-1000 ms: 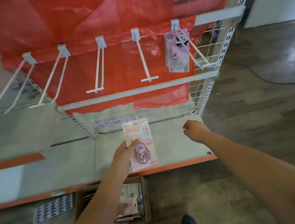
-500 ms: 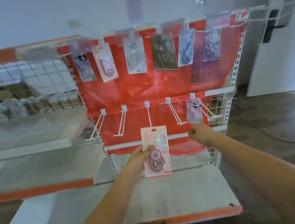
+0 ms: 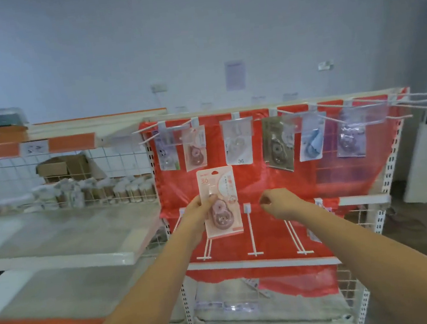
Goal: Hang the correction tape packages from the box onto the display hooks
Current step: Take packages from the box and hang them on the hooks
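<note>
Left grip: my left hand point(image 3: 195, 212) pinches the pack point(image 3: 220, 201) at its left edge, thumb across the front just above the blister, fingers behind.
Right grip: my right hand point(image 3: 275, 204) is loosely curled and holds nothing, hovering right of centre in front of the red backing point(image 3: 262, 177).
Pack: upright at centre frame, face toward me, its hang hole at the top and free of my fingers. It sits below the upper hooks point(image 3: 236, 117) and above the lower hooks point(image 3: 252, 237).
Handling: I judge it light, a thin card with a stiff plastic blister. The card will likely flex if I squeeze a corner, and the blister front looks slick. Best held at the side edge near the middle, as now, so the hole stays clear.
Upper row: six packs already hang there, across the upper middle of the frame.
Lower row: the prongs at lower centre look bare; a pack may hang at the far right, too blurred to tell.
Next: I expect to line the hole up with a prong tip and slide the pack on.
Box: not in view.
</note>
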Demonstrator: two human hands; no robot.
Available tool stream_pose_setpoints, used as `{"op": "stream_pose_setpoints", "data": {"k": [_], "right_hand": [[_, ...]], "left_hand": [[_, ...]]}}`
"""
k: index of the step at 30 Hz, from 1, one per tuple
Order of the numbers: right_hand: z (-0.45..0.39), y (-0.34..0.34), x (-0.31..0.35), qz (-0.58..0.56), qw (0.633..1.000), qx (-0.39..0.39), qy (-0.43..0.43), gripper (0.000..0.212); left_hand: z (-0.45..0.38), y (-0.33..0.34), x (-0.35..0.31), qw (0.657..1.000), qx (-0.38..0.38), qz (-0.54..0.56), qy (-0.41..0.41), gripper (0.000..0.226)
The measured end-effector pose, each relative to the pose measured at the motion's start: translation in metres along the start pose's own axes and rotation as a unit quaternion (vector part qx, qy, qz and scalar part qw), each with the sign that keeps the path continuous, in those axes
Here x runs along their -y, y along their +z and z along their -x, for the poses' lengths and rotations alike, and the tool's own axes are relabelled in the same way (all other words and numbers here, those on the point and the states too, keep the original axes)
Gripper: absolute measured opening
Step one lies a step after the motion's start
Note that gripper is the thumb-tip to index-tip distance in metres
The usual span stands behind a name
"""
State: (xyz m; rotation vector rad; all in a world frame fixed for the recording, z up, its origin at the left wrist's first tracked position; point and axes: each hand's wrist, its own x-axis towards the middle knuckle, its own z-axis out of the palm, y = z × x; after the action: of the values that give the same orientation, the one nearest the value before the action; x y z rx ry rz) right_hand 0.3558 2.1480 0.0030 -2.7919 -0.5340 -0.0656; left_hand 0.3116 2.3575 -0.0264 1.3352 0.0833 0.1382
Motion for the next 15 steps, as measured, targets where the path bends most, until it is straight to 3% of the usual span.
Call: {"op": "stream_pose_setpoints", "data": {"k": [3, 9, 15], "right_hand": [[-0.024, -0.005, 0.014, 0.004, 0.999, -0.001, -0.034, 0.028], [-0.047, 0.004, 0.027, -0.017, 0.997, 0.012, -0.068, 0.029], [-0.056, 0.006, 0.035, -0.03, 0.997, 0.018, -0.062, 0.028]], "left_hand": [[-0.02, -0.006, -0.024, 0.999, -0.033, -0.002, 0.027, 0.015], [-0.045, -0.025, -0.057, 0.994, -0.047, -0.012, 0.095, 0.017], [-0.052, -0.034, -0.07, 0.993, -0.048, -0.01, 0.108, 0.015]]}}
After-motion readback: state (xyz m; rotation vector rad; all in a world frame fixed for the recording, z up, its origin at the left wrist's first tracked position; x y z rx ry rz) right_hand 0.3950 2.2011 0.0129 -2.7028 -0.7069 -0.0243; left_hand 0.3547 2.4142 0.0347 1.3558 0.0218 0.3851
